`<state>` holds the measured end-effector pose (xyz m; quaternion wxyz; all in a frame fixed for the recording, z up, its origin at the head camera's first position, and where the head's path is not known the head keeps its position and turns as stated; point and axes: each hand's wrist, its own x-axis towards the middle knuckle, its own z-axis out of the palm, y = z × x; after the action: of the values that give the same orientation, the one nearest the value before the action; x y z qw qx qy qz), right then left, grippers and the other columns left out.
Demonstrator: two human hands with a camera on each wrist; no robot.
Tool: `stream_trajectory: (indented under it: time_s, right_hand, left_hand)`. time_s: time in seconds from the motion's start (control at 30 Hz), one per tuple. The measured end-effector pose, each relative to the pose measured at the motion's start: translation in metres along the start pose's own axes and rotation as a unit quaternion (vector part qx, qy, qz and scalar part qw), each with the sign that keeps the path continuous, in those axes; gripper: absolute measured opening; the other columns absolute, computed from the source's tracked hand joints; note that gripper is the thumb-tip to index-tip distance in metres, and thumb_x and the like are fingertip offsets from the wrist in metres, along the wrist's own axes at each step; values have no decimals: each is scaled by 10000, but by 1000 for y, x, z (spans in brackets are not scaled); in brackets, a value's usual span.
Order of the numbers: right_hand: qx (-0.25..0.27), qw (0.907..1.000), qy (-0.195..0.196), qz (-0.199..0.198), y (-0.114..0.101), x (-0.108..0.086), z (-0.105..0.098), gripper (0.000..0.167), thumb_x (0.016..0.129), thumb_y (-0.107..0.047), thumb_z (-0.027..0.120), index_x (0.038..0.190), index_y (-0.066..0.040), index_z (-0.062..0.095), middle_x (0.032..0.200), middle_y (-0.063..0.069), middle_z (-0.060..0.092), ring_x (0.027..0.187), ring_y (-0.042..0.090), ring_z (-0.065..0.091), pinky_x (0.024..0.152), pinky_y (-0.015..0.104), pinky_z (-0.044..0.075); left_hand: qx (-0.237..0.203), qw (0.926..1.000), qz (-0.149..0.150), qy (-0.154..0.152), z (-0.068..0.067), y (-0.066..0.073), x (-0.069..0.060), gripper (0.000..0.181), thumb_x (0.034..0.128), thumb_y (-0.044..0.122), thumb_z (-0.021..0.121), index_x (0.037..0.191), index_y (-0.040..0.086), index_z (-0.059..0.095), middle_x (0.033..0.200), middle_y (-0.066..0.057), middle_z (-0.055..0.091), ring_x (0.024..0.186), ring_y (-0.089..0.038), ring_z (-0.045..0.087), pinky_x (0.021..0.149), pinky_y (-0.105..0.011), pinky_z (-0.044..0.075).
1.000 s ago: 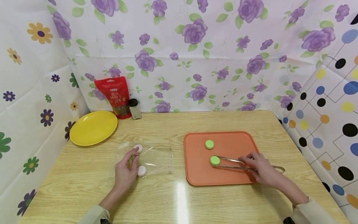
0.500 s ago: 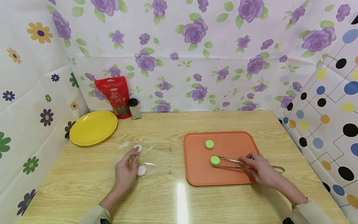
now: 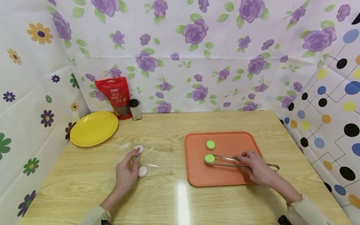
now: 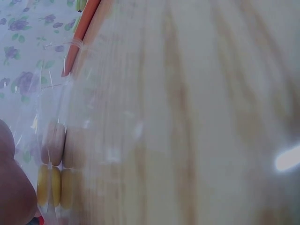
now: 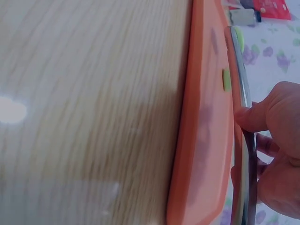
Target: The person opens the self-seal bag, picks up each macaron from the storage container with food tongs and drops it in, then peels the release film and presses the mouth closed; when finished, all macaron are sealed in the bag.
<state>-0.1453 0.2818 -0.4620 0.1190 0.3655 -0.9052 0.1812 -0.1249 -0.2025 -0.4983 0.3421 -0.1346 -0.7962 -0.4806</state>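
Note:
My right hand (image 3: pixel 257 167) grips metal tongs (image 3: pixel 227 165), whose tips hold a green macaron (image 3: pixel 209 158). That macaron appears slightly raised over the orange tray (image 3: pixel 194 178). Another green macaron (image 3: pixel 210 145) sits on the tray behind it. To the left, my left hand (image 3: pixel 127 172) holds the closer end of a clear plastic bag (image 3: pixel 160 156), thumb and finger curled about it. Pale pink macarons (image 3: pixel 142 172) lie in the bag, with a bit of green showing between thumb and finger. The left wrist view shows a pink macaron (image 4: pixel 55 143) and a yellow one (image 4: pixel 56 185) through the plastic.
A yellow plate (image 3: pixel 94 128) lies at the back left of the wooden table (image 3: pixel 157 200). Beside it a red pouch (image 3: pixel 116 95) and a black-capped jar (image 3: pixel 136 111) stand against the flowered cloth. Patterned cloths line the back and both sides.
My right hand has moved left, carrying the tongs and green macaron left and slightly up in the head view. My left hand and the bag have stayed put.

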Motion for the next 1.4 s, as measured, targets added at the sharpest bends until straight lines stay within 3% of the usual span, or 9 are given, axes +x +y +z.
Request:
stream_trajectory:
  time_s: [0.4, 0.6, 0.73, 1.0, 1.2, 1.4]
  right_hand:
    - [56, 9998, -171, -96, -30, 44, 16, 470, 822, 122, 731, 1231, -106, 693, 1001, 56, 556, 838, 244, 478, 683, 397, 431]
    - [139, 9990, -328, -278, -52, 76, 28, 439, 863, 94, 694, 1255, -105, 676, 1006, 78, 557, 850, 276, 487, 659, 383, 407]
    - [230, 9979, -557, -238, -68, 98, 39, 439, 891, 84, 659, 1278, -123, 658, 1005, 66, 545, 832, 256, 449, 647, 369, 369]
    - [106, 9940, -1093, -30, -98, 139, 63, 435, 916, 25, 653, 1315, -148, 635, 1047, 78, 530, 888, 283, 450, 648, 384, 360]
    - [94, 9902, -1389, 48, -118, 159, 75, 472, 912, 5, 679, 1355, -144, 609, 1067, 85, 521, 890, 270, 432, 628, 345, 300]
    - [116, 9876, -1563, 93, -132, 171, 85, 464, 913, -9, 692, 1344, -162, 612, 1086, 79, 533, 924, 275, 444, 644, 331, 319]
  left_hand:
    - [-82, 9997, -225, -30, 2, 2, -1, 190, 837, -233, 648, 919, -62, 638, 1151, -235, 688, 1115, -423, 630, 1025, -145, 388]
    - [-49, 9999, -131, 10, -1, 24, 6, 206, 805, -288, 622, 898, -105, 615, 1101, -325, 666, 1073, -490, 621, 1024, -149, 392]
    - [-49, 10000, -62, 8, -2, 32, 9, 209, 800, -294, 614, 898, -110, 607, 1088, -353, 654, 1050, -528, 611, 1024, -145, 389]
    - [-56, 9999, -154, 7, 0, 4, 0, 215, 818, -264, 635, 909, -69, 629, 1141, -271, 678, 1097, -456, 626, 1032, -143, 379]
    - [-70, 9999, -153, -30, -1, -2, -2, 199, 848, -215, 652, 928, -33, 643, 1167, -218, 688, 1122, -409, 631, 1035, -153, 384]
    - [8, 9999, -148, -7, 0, -1, -1, 225, 822, -250, 649, 915, -46, 634, 1147, -251, 684, 1107, -429, 634, 1026, -135, 379]
